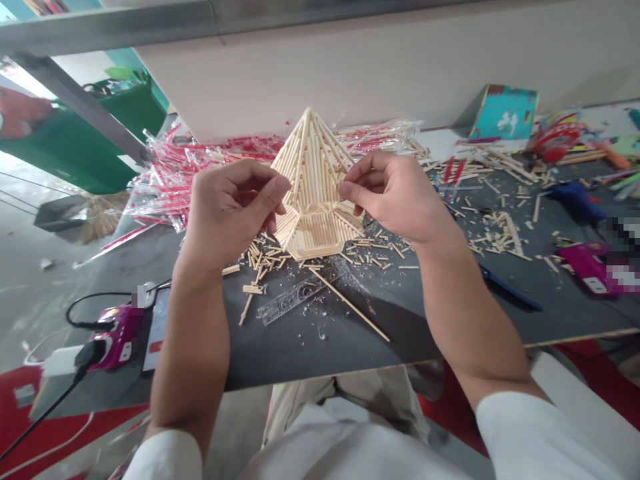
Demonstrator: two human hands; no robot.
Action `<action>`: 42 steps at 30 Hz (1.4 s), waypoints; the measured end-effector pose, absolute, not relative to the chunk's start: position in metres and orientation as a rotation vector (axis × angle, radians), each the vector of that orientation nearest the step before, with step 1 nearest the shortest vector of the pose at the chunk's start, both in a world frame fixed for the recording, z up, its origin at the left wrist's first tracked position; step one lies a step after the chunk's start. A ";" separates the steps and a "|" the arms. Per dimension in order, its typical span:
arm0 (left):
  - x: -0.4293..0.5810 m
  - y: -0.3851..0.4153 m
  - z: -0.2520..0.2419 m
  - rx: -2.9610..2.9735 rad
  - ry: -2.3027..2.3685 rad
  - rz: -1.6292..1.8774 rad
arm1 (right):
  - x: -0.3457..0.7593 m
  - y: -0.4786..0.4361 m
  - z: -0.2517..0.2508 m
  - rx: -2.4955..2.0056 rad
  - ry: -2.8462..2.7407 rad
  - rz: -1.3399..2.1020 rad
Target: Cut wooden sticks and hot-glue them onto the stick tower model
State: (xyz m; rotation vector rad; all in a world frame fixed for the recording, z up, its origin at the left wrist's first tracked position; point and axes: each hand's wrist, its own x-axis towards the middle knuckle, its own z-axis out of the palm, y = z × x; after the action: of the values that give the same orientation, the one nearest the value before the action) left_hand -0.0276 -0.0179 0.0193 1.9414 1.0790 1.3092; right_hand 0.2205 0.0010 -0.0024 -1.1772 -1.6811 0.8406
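Dark workbench, pointed stick model held up, left grip and right grip pinching its sides

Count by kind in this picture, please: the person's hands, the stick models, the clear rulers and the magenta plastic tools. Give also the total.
Hands: 2 (left hand, right hand)
Stick pyramid model: 1
Clear ruler: 1
Magenta plastic tools: 2
Total: 6
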 end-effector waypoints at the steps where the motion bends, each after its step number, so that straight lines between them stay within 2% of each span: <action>1: -0.028 -0.018 0.020 1.941 1.084 1.309 | 0.221 0.001 -0.001 -1.188 -1.684 0.845; 4: -0.029 -0.019 0.021 1.930 1.099 1.312 | 0.223 -0.002 0.003 -1.207 -1.723 0.811; 10: -0.030 -0.019 0.022 1.918 1.099 1.338 | 0.234 -0.009 0.014 -1.143 -2.027 0.457; 15: -0.029 -0.020 0.022 1.923 1.098 1.337 | 0.235 -0.008 0.013 -1.077 -2.184 0.347; 42: -0.033 -0.008 0.014 1.978 1.021 1.338 | 0.224 -0.014 0.013 -1.103 -2.186 0.242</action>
State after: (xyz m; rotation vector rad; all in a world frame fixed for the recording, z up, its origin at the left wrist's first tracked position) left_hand -0.0330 -0.0082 0.0142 1.9779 1.0212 1.3381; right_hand 0.2241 -0.0142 0.0126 -1.1027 -2.1859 0.2422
